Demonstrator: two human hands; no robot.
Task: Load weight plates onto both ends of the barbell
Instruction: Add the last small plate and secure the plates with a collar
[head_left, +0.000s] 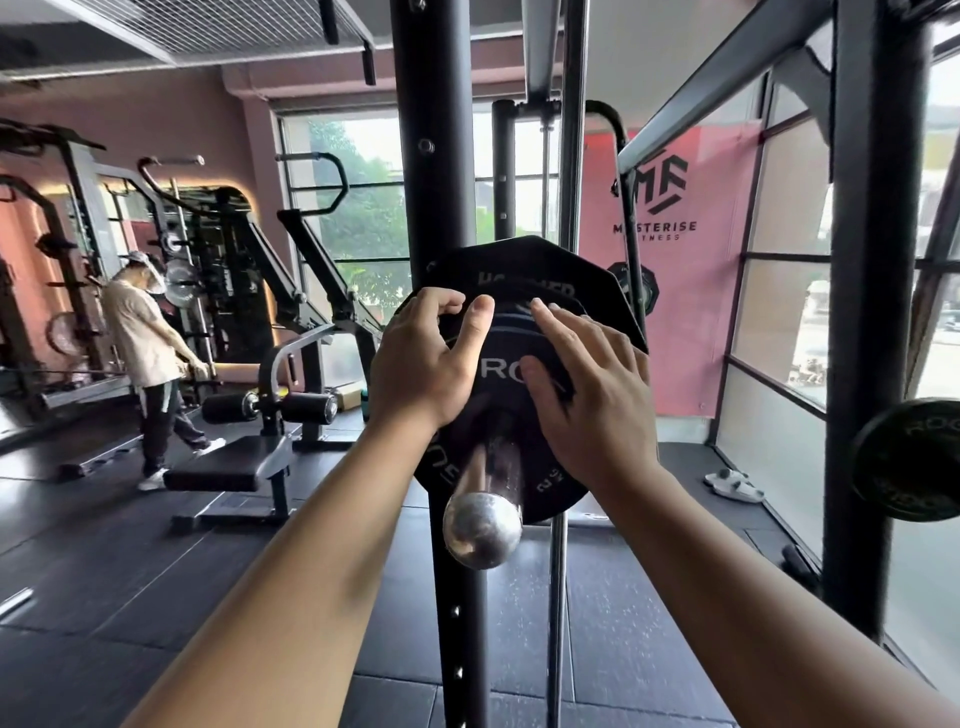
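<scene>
Two bare hands are pressed against a black weight plate on a barbell sleeve in a gym.

The left hand (421, 358) is curled over the upper left rim of the small round plate (506, 364), while the right hand (587, 384) is laid flat on its matte, white-lettered face, fingers spread; the plate is held between them. It is threaded on the polished steel sleeve (488, 493), whose rounded end points at the camera. A larger many-sided plate (582, 270) is seated just behind. A black perforated rack upright (436, 156) partly blocks the sleeve. Another plate (909, 457) is seen at right, a padded bench (223, 467) and a standing person (148, 353) at left.
</scene>
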